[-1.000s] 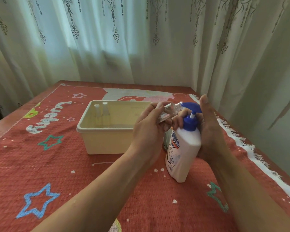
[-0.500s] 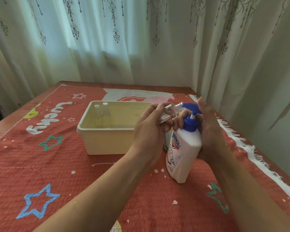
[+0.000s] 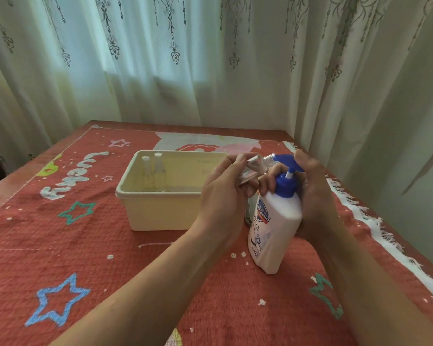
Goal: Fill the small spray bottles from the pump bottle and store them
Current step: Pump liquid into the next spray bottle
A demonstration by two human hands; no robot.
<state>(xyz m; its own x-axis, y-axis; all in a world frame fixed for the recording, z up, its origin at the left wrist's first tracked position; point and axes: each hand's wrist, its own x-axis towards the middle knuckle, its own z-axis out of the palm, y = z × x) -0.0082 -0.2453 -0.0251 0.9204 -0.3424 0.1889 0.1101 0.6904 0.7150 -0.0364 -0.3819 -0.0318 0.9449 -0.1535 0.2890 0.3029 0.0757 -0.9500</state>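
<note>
You had the pump bottle (image 3: pixel 276 221) on the counter (image 3: pixel 110 258), just right of the bin (image 3: pixel 160 211); two small spray bottles (image 3: pixel 158 171) stood in the bin's far left corner.

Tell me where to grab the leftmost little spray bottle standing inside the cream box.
Grip the capped top, coming straight down. The spray bottle stands upright near the far left corner of the box, whose walls likely block a sideways reach. Its neighbour stands close on its right, so pinch front to back.
</note>
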